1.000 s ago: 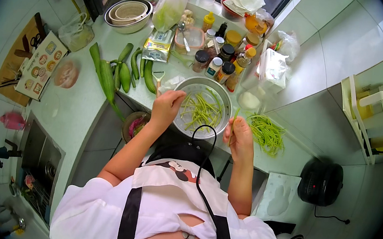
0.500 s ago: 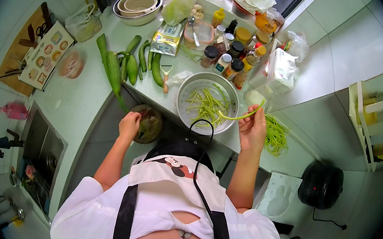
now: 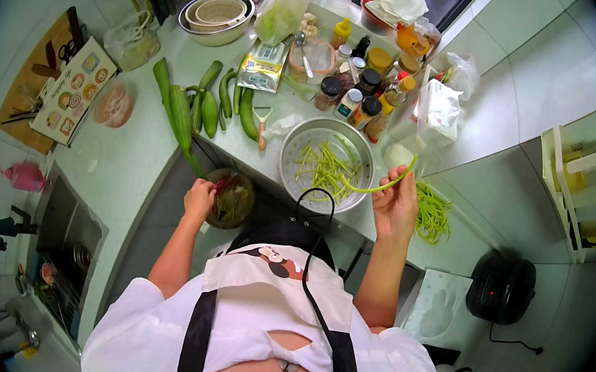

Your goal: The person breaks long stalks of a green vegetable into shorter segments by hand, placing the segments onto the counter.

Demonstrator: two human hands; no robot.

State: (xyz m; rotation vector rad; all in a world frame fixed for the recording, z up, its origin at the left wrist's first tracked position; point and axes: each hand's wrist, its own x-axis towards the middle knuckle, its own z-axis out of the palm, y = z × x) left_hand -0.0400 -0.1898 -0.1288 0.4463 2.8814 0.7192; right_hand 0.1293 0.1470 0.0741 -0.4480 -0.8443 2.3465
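My right hand (image 3: 395,210) pinches a long, thin green stalk (image 3: 379,189), whose free end reaches over the rim of a round metal basin (image 3: 285,179). Short cut pieces of stalk (image 3: 320,160) lie in the basin. To the right of that hand, a pile of uncut stalks (image 3: 432,211) rests on the counter. My left hand (image 3: 199,198) is below the counter edge, at the left rim of a bin (image 3: 233,217) with scraps inside. Its fingers are drawn together, and what they hold, if anything, cannot be made out.
Luffas (image 3: 178,108) and other green gourds lie left of the basin, beside a peeler (image 3: 261,131). Seasoning jars (image 3: 348,103) crowd the counter behind it. Nested bowls (image 3: 216,16) stand at the back left, a sink (image 3: 69,232) at far left, and a black appliance (image 3: 500,287) at right.
The whole view has shifted slightly. My left hand has moved a little left at the bin's rim; my right hand keeps the stalk in nearly the same place.
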